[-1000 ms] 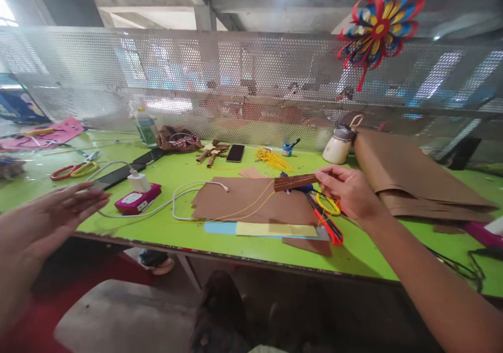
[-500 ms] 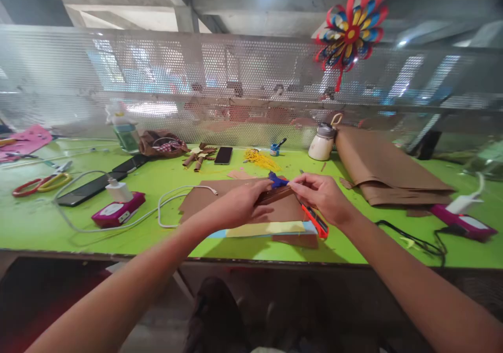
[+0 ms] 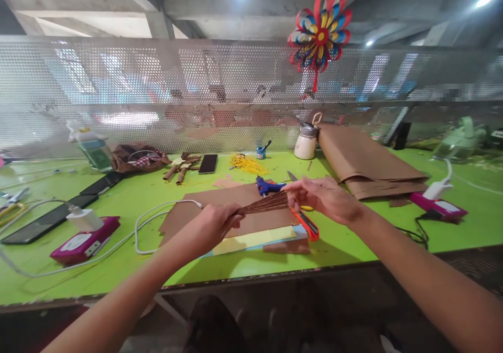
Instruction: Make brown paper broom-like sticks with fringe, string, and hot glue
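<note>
My left hand (image 3: 221,223) is closed on the narrow left end of a folded brown paper piece (image 3: 265,205), whose pleats fan out slightly toward the right. At its wider end are the fingertips of my right hand (image 3: 328,200), which hold the pleat edges; part of that grip is hidden. Beneath lies a flat brown paper sheet (image 3: 184,217) with a yellow paper strip (image 3: 251,241) and a blue strip along its front. A blue glue gun (image 3: 268,186) rests just behind the pleats. The orange utility knife (image 3: 308,226) lies below my right hand.
Farther back are a phone (image 3: 208,164), yellow string (image 3: 247,163), a small blue pot (image 3: 261,153), a white bottle (image 3: 305,141) and a large folded brown paper stack (image 3: 369,159). At left, a white cable runs from a purple power block (image 3: 84,240). A perforated screen (image 3: 236,80) stands behind.
My left hand has moved left and down along the folded paper, so its pleats now show between my hands. The view has shifted right, and the glue gun is more exposed.
</note>
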`<state>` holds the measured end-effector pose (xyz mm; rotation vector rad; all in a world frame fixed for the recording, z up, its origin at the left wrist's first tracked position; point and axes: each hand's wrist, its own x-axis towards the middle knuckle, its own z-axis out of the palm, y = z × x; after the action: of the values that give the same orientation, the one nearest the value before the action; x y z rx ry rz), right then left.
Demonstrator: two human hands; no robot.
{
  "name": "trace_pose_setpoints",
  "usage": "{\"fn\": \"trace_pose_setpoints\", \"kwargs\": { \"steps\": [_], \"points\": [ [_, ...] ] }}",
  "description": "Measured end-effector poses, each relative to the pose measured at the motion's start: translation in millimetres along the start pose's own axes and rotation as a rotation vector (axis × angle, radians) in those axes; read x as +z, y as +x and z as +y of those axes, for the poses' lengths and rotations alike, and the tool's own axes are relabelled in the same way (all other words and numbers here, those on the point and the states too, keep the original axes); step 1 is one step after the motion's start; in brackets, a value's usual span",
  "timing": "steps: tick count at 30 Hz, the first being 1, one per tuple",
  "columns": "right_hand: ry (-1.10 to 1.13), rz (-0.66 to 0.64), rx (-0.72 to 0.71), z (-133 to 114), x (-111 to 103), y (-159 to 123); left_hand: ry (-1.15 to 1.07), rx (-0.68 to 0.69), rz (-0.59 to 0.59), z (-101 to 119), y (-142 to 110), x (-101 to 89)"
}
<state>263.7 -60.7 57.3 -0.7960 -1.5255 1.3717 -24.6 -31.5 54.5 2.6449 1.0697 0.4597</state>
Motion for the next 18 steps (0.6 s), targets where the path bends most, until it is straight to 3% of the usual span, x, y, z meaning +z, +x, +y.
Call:
{"fn": "trace_pose_setpoints", "kwargs": {
  "steps": [5,8,11,14,18],
  "points": [
    [-0.341,-0.074,0.037,-10.9,-0.1,-4.6,0.034,0.031,-0.013,-1.8,-10.1,-4.2],
    [-0.533,-0.054,0.017,-20.9,5.8,-3.7,0.05,0.034,-0.026,0.3,-14.4,-7.5],
    [-0.586,-0.017,0.007,-27.0,1.7,-3.0,0.068,0.029,-0.038,0.7,-18.0,-10.2],
    [-0.465,0.023,-0.018,-26.6,-7.0,-5.5,0.077,0.023,-0.054,-0.1,-21.0,-11.5],
    [-0.04,-0.012,-0.173,-23.0,0.3,-13.2,0.045,0.017,-0.062,1.2,-22.5,-9.3]
  ]
}}
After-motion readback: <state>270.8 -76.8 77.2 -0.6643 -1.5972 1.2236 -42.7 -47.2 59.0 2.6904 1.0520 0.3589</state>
